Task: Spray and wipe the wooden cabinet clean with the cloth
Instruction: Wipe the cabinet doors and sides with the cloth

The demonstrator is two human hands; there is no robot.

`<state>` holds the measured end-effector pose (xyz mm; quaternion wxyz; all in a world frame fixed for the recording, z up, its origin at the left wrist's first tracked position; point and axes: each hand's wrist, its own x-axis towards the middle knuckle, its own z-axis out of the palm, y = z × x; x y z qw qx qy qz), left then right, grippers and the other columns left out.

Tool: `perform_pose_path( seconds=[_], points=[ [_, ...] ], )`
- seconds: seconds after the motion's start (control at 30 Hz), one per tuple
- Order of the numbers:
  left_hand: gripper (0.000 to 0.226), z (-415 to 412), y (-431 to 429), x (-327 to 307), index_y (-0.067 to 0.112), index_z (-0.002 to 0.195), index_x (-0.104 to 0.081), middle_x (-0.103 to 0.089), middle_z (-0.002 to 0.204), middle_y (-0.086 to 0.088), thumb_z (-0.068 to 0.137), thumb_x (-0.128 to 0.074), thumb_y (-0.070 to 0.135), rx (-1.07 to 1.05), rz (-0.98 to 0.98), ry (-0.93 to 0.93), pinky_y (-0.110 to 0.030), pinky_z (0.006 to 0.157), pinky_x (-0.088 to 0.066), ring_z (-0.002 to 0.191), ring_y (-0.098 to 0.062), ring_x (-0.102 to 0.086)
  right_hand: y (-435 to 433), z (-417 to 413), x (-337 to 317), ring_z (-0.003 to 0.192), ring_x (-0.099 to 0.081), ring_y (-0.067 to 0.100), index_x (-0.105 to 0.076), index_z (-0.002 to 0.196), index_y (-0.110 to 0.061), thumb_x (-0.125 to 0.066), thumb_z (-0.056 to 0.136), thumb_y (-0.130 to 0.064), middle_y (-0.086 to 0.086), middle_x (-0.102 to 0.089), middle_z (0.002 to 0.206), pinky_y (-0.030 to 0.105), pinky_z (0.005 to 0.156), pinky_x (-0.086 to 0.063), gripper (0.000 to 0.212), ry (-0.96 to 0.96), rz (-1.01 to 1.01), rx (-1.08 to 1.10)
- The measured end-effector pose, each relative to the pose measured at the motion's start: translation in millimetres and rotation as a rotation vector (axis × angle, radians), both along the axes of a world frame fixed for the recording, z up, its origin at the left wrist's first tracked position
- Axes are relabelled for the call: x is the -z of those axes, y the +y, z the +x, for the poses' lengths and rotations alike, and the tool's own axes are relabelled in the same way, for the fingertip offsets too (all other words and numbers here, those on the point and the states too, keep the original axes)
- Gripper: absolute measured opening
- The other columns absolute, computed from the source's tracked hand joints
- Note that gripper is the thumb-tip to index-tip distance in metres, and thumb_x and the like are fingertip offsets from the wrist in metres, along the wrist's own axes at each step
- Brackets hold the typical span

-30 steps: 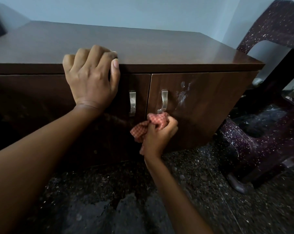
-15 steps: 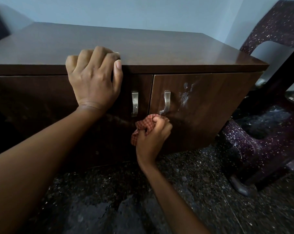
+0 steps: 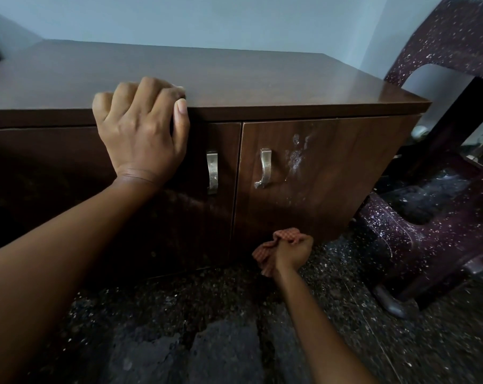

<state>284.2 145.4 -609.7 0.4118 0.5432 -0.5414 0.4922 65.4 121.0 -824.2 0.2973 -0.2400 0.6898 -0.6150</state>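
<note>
A low dark wooden cabinet [image 3: 262,84] with two doors and metal handles fills the view. My left hand [image 3: 140,134] grips the front edge of its top, fingers curled over it. My right hand [image 3: 291,252] is closed on a bunched red checked cloth [image 3: 265,253] and presses it against the bottom edge of the right door [image 3: 332,176], close to the floor. A patch of white spray droplets [image 3: 297,156] sits on that door, right of its handle [image 3: 264,169]. No spray bottle is in view.
A speckled maroon plastic chair [image 3: 429,245] stands close to the cabinet's right side. The floor [image 3: 207,328] is dark speckled stone. A pale wall runs behind the cabinet. The left door's handle [image 3: 212,173] hangs beside my left wrist.
My right hand has swept the cloth down the right door, from just under its handle to the bottom edge. My left hand has stayed on the top edge.
</note>
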Motion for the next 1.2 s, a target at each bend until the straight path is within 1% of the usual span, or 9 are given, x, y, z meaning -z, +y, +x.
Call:
perform_pose_path(
  seconds=[0.07, 0.17, 0.23, 0.4, 0.5, 0.63, 0.83, 0.97, 1.2],
  points=[
    [0.031, -0.5, 0.2, 0.1, 0.022, 0.091, -0.065, -0.067, 0.095, 0.005, 0.101, -0.037, 0.031, 0.005, 0.001, 0.002, -0.034, 0.074, -0.025, 0.079, -0.022, -0.051, -5.9, -8.0, -12.0, 0.077, -0.060, 0.031, -0.043, 0.074, -0.025, -0.058, 0.067, 0.015, 0.024, -0.059, 0.098, 0.052, 0.074, -0.052, 0.043, -0.023, -0.043, 0.076],
    [0.031, -2.0, 0.0, -0.4, 0.022, 0.092, -0.065, -0.067, 0.095, 0.005, 0.101, -0.037, 0.031, 0.013, 0.005, 0.009, -0.034, 0.075, -0.025, 0.080, -0.022, -0.052, -2.1, -5.4, -47.1, 0.088, -0.056, 0.029, -0.056, 0.096, -0.004, -0.063, 0.070, 0.009, 0.020, -0.054, 0.105, 0.038, 0.082, -0.047, 0.030, 0.122, -0.159, 0.093],
    [0.031, -2.2, 0.2, -0.7, 0.022, 0.093, -0.065, -0.067, 0.096, 0.005, 0.101, -0.037, 0.031, 0.015, 0.007, 0.019, -0.034, 0.076, -0.025, 0.081, -0.022, -0.052, 10.6, 10.4, -68.6, 0.092, -0.051, 0.024, -0.055, 0.103, 0.000, -0.062, 0.071, 0.005, 0.012, -0.048, 0.104, 0.028, 0.083, -0.041, 0.033, 0.284, -0.293, 0.030],
    [0.031, -1.4, 1.0, -1.1, 0.022, 0.093, -0.065, -0.067, 0.096, 0.005, 0.101, -0.036, 0.031, 0.019, 0.025, 0.022, -0.035, 0.076, -0.025, 0.081, -0.023, -0.052, 35.7, 32.8, -43.4, 0.114, -0.046, 0.032, -0.054, 0.105, -0.004, -0.061, 0.067, 0.009, 0.017, -0.046, 0.122, 0.033, 0.097, -0.039, 0.041, 0.627, -0.282, -0.276],
    [0.030, -1.1, 1.0, -1.0, 0.022, 0.094, -0.066, -0.067, 0.096, 0.005, 0.101, -0.038, 0.030, 0.020, 0.018, 0.022, -0.035, 0.075, -0.025, 0.079, -0.023, -0.051, 26.6, 10.3, -27.6, 0.098, -0.052, 0.026, -0.055, 0.099, -0.006, -0.053, 0.067, 0.017, 0.012, -0.046, 0.110, 0.044, 0.090, -0.046, 0.040, 0.460, -0.251, -0.180],
    [0.029, -1.4, 0.4, -1.0, 0.022, 0.093, -0.066, -0.067, 0.095, 0.005, 0.101, -0.039, 0.029, 0.018, 0.006, 0.015, -0.035, 0.074, -0.025, 0.079, -0.022, -0.050, 7.2, -14.5, -56.9, 0.098, -0.053, 0.035, -0.056, 0.103, 0.002, -0.053, 0.068, 0.016, 0.020, -0.046, 0.108, 0.039, 0.090, -0.045, 0.038, 0.301, -0.241, 0.029],
    [0.028, -2.2, -0.1, -0.8, 0.022, 0.094, -0.066, -0.067, 0.094, 0.005, 0.100, -0.040, 0.028, 0.009, -0.001, 0.004, -0.035, 0.074, -0.026, 0.079, -0.021, -0.049, 21.0, 17.8, -93.1, 0.113, -0.048, 0.039, -0.054, 0.104, -0.008, -0.049, 0.066, -0.009, 0.021, -0.047, 0.115, 0.044, 0.096, -0.042, 0.038, 0.557, -0.447, -0.091],
    [0.028, -1.4, -0.1, -2.3, 0.022, 0.094, -0.066, -0.068, 0.094, 0.005, 0.100, -0.040, 0.028, 0.015, 0.003, 0.003, -0.035, 0.073, -0.026, 0.077, -0.022, -0.051, 31.0, 19.1, -57.9, 0.120, -0.044, 0.040, -0.048, 0.109, -0.020, -0.068, 0.065, 0.005, 0.017, -0.043, 0.127, 0.041, 0.095, -0.044, 0.055, 0.835, -0.332, -0.290],
    [0.029, -2.5, 1.4, -2.0, 0.021, 0.095, -0.067, -0.068, 0.094, 0.005, 0.100, -0.040, 0.029, 0.009, 0.003, -0.003, -0.034, 0.073, -0.026, 0.079, -0.022, -0.053, 15.9, -7.1, -92.7, 0.109, -0.051, 0.043, -0.058, 0.100, 0.002, -0.049, 0.061, -0.007, 0.026, -0.050, 0.110, 0.053, 0.095, -0.042, 0.041, 0.487, -0.386, -0.021]
  ],
)
